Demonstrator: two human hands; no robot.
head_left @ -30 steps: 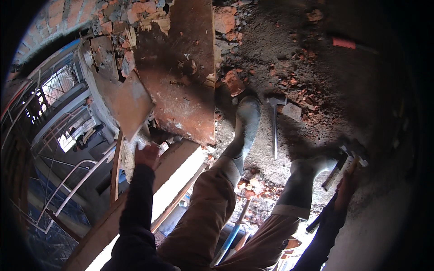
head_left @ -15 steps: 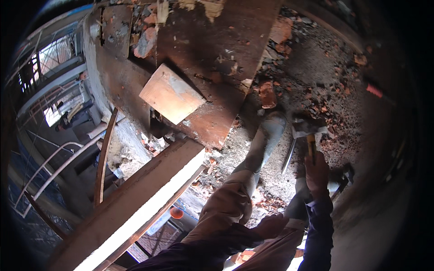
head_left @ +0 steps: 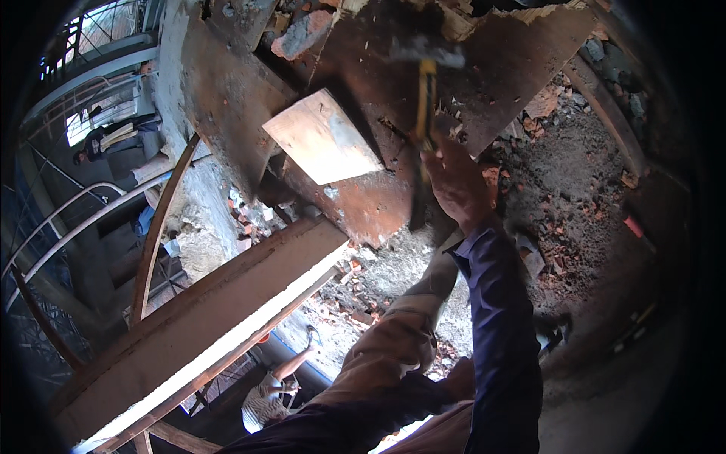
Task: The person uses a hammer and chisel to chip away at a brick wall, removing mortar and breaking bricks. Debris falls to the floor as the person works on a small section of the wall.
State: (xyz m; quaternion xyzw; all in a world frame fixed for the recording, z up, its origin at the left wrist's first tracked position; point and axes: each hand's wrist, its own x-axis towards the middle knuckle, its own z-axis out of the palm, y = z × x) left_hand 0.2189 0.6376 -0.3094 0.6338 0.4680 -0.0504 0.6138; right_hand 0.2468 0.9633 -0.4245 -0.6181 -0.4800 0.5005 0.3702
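Observation:
My right hand (head_left: 457,185) is closed round the yellow and black handle of a hammer (head_left: 426,94), lifted over a large brown plywood sheet (head_left: 359,208). The hammer's grey head is smeared by motion, and I cannot tell whether it touches the sheet. Left of the handle lies a smaller pale square board (head_left: 318,140) on the sheet. My left hand (head_left: 458,380) is low near my thigh, partly covered by my right sleeve, and its fingers are hidden. Holding nothing I can make out, it stays apart from the hammer.
A long timber beam (head_left: 219,303) slants across the lower left. Broken brick rubble (head_left: 560,250) covers the floor at right, near a red-handled tool (head_left: 634,225). A brick chunk (head_left: 302,34) sits by the sheet's upper edge. Two people (head_left: 117,138) (head_left: 268,397) appear beyond the edge.
My right hand has swung the hammer up and left, from beside my boots to over the plywood sheet. The view has shifted; a person in a striped top now shows below the beam.

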